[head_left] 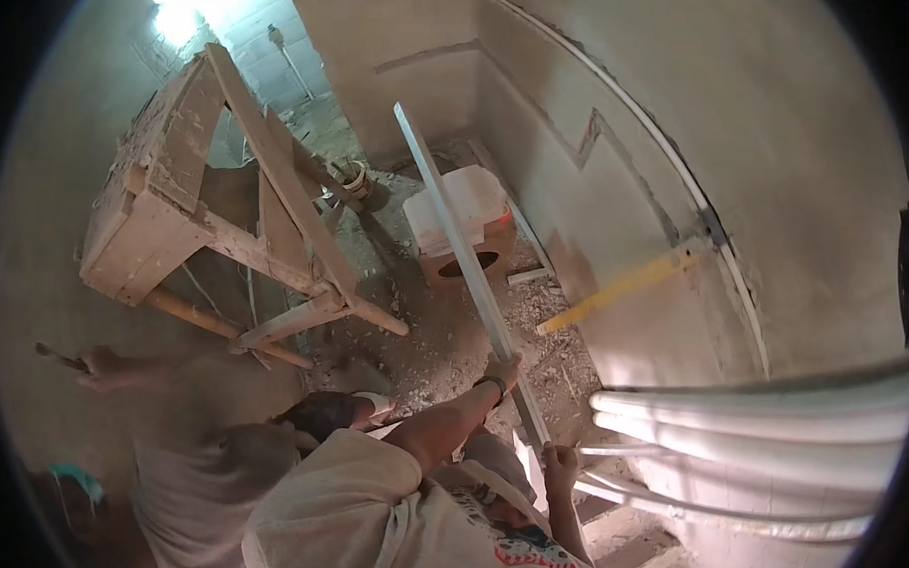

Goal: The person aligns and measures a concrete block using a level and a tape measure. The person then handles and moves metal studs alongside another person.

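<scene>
A long, straight metal bar [452, 219], like a plasterer's straightedge, slants from the middle of the room down toward my body. My left hand [504, 370], with a band on its wrist, is closed around the bar's lower part. Close to the near end, my right hand [560, 466] is closed with its fingers against the bar; part of its grip is hidden. A yellow bar [625, 286], resembling a spirit level, stands out near the right wall, beyond my hands.
At left, a co-worker's hand [102, 368] holds a brush [59, 358]. A wooden trestle [281, 190] stands behind. A bucket [356, 182] and a white-topped box [427, 225] sit on the debris-strewn floor [417, 360]. Thick white pipes [760, 424] run at lower right.
</scene>
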The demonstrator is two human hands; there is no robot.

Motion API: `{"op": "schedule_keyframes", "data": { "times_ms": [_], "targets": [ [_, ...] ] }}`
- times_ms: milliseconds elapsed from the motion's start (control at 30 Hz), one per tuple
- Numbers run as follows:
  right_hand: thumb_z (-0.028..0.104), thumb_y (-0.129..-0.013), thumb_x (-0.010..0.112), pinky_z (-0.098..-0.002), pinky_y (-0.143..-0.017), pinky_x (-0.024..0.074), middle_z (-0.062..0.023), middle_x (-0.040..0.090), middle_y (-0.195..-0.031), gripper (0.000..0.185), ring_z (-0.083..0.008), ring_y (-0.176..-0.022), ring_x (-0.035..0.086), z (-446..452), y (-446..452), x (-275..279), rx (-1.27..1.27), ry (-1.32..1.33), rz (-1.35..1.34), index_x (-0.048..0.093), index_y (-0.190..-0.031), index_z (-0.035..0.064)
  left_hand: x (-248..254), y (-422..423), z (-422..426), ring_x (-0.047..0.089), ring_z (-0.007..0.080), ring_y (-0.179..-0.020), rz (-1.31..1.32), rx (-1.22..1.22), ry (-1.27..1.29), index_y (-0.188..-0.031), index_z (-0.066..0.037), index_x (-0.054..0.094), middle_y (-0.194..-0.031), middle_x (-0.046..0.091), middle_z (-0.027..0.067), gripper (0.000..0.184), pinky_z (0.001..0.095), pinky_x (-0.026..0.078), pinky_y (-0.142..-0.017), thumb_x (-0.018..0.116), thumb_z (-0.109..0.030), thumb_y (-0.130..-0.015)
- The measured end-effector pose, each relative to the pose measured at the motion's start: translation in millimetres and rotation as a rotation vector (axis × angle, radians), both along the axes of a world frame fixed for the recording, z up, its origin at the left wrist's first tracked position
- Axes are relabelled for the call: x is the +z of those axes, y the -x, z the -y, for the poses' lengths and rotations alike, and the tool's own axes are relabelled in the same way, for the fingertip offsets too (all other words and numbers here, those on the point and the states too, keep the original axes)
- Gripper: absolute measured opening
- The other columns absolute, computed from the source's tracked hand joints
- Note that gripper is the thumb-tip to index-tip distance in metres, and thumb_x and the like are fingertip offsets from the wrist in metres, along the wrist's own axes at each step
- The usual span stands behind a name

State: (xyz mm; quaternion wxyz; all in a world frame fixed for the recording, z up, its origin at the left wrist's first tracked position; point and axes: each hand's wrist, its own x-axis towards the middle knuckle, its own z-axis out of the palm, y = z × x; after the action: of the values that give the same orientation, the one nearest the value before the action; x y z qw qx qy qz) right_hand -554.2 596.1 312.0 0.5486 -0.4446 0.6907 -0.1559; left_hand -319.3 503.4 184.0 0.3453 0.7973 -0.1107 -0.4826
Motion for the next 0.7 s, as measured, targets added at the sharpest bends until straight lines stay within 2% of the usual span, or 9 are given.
{"op": "schedule_keyframes", "data": {
  "times_ms": [67,167,200,233,300,400,500,633,700],
  "targets": [
    [0.044,-0.076,0.078,-0.0473,-0.087,0.0482,-0.0196,0.065,-0.103,0.058,-0.0362,-0.103,0.062,18,-1,-21,0.333,0.408,-0.307,0.057,-0.112,0.0029,11,-23,20,0.062,0.0320,-0.108,0.125,-0.021,0.018,-0.132,0.000,0.041,-0.118,0.061,0.0231,0.067,0.0425,0.050,-0.088,0.065,-0.045,-0.088],
    [0.047,-0.069,0.082,-0.0479,-0.093,0.0450,-0.0202,0.060,-0.112,0.073,-0.0384,-0.110,0.056,25,-6,-72,0.500,0.153,-0.333,0.052,-0.124,0.0090,24,-55,38,0.063,0.0335,-0.105,0.160,-0.042,-0.028,-0.132,-0.002,0.039,-0.116,0.061,0.0239,0.067,0.0440,0.050,-0.087,0.066,-0.045,-0.087],
    [0.051,-0.064,0.082,-0.0475,-0.097,0.0423,-0.0198,0.057,-0.120,0.087,-0.0370,-0.119,0.051,28,-15,-69,0.576,0.130,-0.383,0.046,-0.131,0.0114,29,-68,49,0.064,0.0343,-0.104,0.155,-0.045,-0.045,-0.132,-0.002,0.038,-0.116,0.061,0.0242,0.068,0.0445,0.050,-0.086,0.066,-0.045,-0.087],
    [0.052,-0.063,0.082,-0.0477,-0.098,0.0421,-0.0177,0.054,-0.127,0.088,-0.0364,-0.123,0.049,32,-21,-66,0.631,0.077,-0.403,0.045,-0.131,0.0114,34,-78,59,0.064,0.0351,-0.103,0.176,-0.001,-0.057,-0.131,-0.002,0.037,-0.115,0.062,0.0243,0.068,0.0449,0.050,-0.086,0.066,-0.045,-0.087],
    [0.045,-0.068,0.079,-0.0498,-0.093,0.0442,-0.0175,0.058,-0.121,0.075,-0.0370,-0.116,0.054,38,-43,-62,0.663,0.113,-0.472,0.048,-0.126,0.0099,48,-94,67,0.065,0.0367,-0.101,0.211,0.081,-0.097,-0.129,-0.003,0.035,-0.113,0.062,0.0245,0.068,0.0457,0.050,-0.085,0.065,-0.045,-0.086],
    [0.037,-0.073,0.073,-0.0518,-0.089,0.0458,-0.0189,0.061,-0.114,0.058,-0.0384,-0.108,0.059,59,-92,-30,0.627,-0.075,-0.455,0.052,-0.117,0.0072,77,-133,84,0.059,0.0417,-0.111,0.201,-0.030,-0.165,-0.130,-0.002,0.029,-0.122,0.056,0.0293,0.067,0.0496,0.047,-0.093,0.063,-0.041,-0.087],
    [0.032,-0.076,0.066,-0.0525,-0.085,0.0471,-0.0206,0.062,-0.109,0.045,-0.0396,-0.101,0.062,69,-120,-72,0.630,-0.064,-0.425,0.054,-0.110,0.0049,66,-168,100,0.060,0.0428,-0.110,0.218,-0.035,-0.172,-0.132,-0.001,0.029,-0.123,0.055,0.0305,0.070,0.0498,0.047,-0.093,0.066,-0.039,-0.085],
    [0.031,-0.078,0.064,-0.0503,-0.087,0.0476,-0.0209,0.061,-0.111,0.043,-0.0395,-0.106,0.060,99,-171,-71,0.669,-0.127,-0.419,0.054,-0.111,0.0046,30,-220,123,0.059,0.0442,-0.110,0.279,-0.069,-0.201,-0.134,0.003,0.030,-0.120,0.055,0.0310,0.071,0.0494,0.047,-0.094,0.065,-0.033,-0.083],
    [0.028,-0.080,0.064,-0.0494,-0.088,0.0479,-0.0211,0.060,-0.111,0.042,-0.0399,-0.107,0.059,111,-199,-81,0.662,-0.114,-0.458,0.053,-0.113,0.0044,37,-252,136,0.057,0.0447,-0.112,0.229,-0.116,-0.212,-0.134,0.005,0.031,-0.121,0.054,0.0312,0.071,0.0488,0.047,-0.096,0.064,-0.030,-0.083]
  ]
}}
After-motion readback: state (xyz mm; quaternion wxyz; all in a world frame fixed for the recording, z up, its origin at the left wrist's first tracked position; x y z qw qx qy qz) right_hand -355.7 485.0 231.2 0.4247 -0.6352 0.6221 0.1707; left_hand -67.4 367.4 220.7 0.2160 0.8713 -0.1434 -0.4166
